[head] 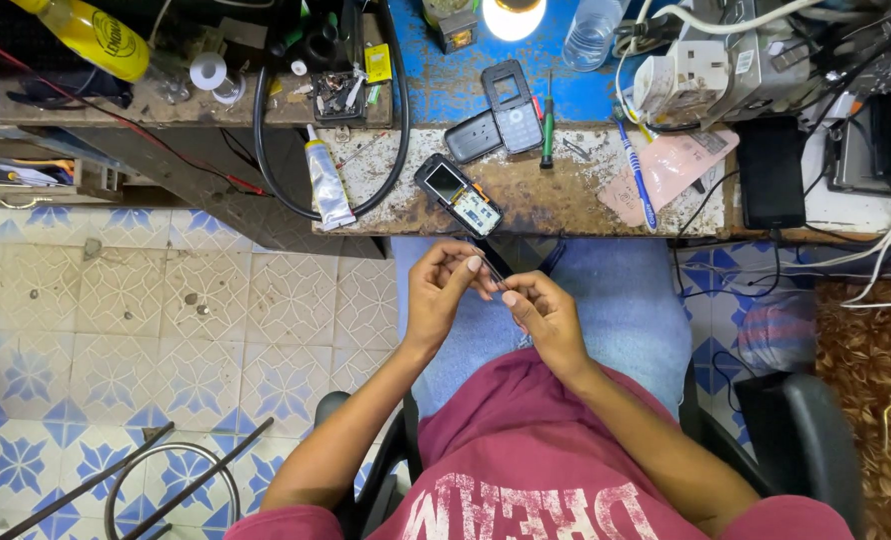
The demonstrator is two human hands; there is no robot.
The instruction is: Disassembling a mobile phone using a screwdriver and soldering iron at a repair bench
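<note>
Both hands together over the lap, left hand [444, 290] and right hand [544, 312] pinching a thin dark metal tool [493, 268], with the opened small grey phone [458, 194] lying apart on the worn bench edge [566, 205], cover off.

I am seeing a yellow bottle label [101, 38] lying top left, a white glue tube [326, 184] resting at the bench edge, and an opened phone's small screen [444, 182] facing up beside it.
</note>
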